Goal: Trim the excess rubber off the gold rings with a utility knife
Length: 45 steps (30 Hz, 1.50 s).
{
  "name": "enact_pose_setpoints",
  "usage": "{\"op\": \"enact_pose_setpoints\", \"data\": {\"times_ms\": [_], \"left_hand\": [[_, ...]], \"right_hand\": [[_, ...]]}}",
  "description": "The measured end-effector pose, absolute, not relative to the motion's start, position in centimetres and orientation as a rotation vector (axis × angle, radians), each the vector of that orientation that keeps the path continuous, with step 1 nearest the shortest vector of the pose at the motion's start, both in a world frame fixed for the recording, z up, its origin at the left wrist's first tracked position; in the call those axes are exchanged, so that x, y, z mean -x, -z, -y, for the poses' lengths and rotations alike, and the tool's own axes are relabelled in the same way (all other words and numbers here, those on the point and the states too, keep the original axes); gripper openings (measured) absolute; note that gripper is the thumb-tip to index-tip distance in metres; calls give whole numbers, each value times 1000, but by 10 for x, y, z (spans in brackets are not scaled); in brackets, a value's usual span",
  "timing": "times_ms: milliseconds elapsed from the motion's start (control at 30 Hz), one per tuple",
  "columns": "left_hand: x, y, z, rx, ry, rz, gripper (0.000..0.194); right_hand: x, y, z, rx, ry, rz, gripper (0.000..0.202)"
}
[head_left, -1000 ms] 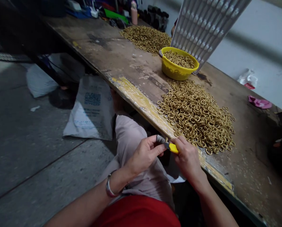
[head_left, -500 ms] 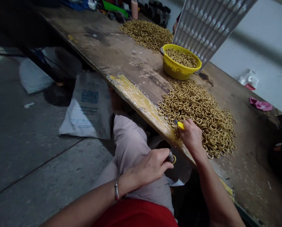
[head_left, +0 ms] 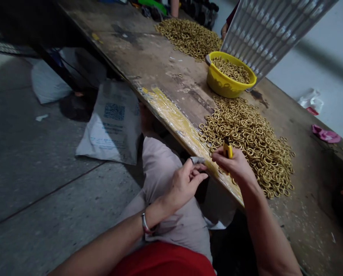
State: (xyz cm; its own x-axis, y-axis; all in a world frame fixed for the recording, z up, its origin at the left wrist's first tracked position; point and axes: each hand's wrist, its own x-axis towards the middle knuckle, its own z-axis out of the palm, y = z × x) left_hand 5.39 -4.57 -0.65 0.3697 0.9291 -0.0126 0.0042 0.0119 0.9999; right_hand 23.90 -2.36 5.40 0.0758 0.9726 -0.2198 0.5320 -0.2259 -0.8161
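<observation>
My right hand (head_left: 234, 163) is closed around a yellow utility knife (head_left: 228, 149), its dark tip pointing up, at the near edge of the ring pile. Whether its fingertips also pinch a ring is hidden. Just left of it, my left hand (head_left: 185, 184) is beside the table edge, thumb and index finger apart, the other fingers curled, with nothing visible in it. A grey wrap (head_left: 198, 160) covers its index finger. Many small gold-coloured rings (head_left: 248, 134) lie heaped on the table beyond my right hand.
A yellow basin (head_left: 227, 82) of rings stands behind the heap, near a second ring pile (head_left: 191, 38). A ribbed translucent panel (head_left: 269, 38) leans behind the basin. The wooden table (head_left: 148, 57) has a taped yellow edge strip (head_left: 174, 115). A white sack (head_left: 110, 130) stands on the floor.
The ring at my left fingertips is gone from view, and that hand has risen towards the table edge, its thumb and index finger parting. My right hand has turned the knife upright.
</observation>
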Motion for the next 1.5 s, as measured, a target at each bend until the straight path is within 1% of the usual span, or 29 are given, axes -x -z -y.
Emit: {"op": "enact_pose_setpoints", "data": {"times_ms": [33, 100, 200, 300, 367, 467, 533, 600, 633, 700, 833, 1067, 1167, 1233, 1267, 1333, 1400, 1500], "left_hand": [[-53, 5, 44, -1345, -978, -923, 19], [-52, 0, 42, -1363, -1053, -927, 21], [-49, -6, 44, -1386, -1070, -968, 15], [-46, -9, 45, -1299, -1030, -956, 11], [-44, -12, 45, -1204, -1009, -909, 10], [-43, -14, 45, -1103, -980, -843, 11], [-42, -15, 47, -1064, -957, -829, 13], [-43, -14, 49, -1029, -946, -818, 15], [-44, -14, 50, -1017, -948, -811, 16], [-46, -13, 52, -1012, -950, -803, 19], [-47, -16, 55, -1074, -925, -809, 19], [-38, -18, 52, -1339, -924, -846, 16], [-29, -28, 57, -1507, -960, -868, 12], [-25, -36, 64, -1662, -948, -751, 9], [-24, -38, 68, -1708, -936, -665, 12], [-27, -37, 72, -1750, -885, -608, 18], [-35, -28, 75, -1764, -809, -684, 23], [-49, -10, 77, -1794, -568, -807, 18]], "right_hand": [[-235, -55, 31, 1693, -1245, 1346, 31], [-224, -53, 43, 1519, -1464, 1115, 38], [-209, -48, 56, 1426, -1528, 962, 43], [-202, -48, 63, 1465, -1509, 1029, 46], [-203, -52, 69, 1520, -1418, 1175, 45], [-207, -58, 80, 1652, -1012, 1495, 41], [-208, -58, 89, 1771, -667, 1709, 31], [-207, -56, 96, 1897, -409, 1883, 16], [-206, -54, 98, 1950, -316, 1951, 13], [-204, -51, 101, 2045, -192, 2047, 14], [-203, -47, 101, 2166, -83, 2118, 16], [-196, -52, 92, 2238, 36, 2203, 14], [-203, -58, 78, 2436, 70, 2171, 20], [-214, -61, 65, 2623, 100, 2063, 23], [-219, -62, 58, 2679, 111, 2011, 22], [-227, -61, 44, 2645, 119, 2000, 19], [-229, -55, 29, 2537, 117, 2057, 19], [-223, -45, 7, 2450, 104, 2166, 20]]}}
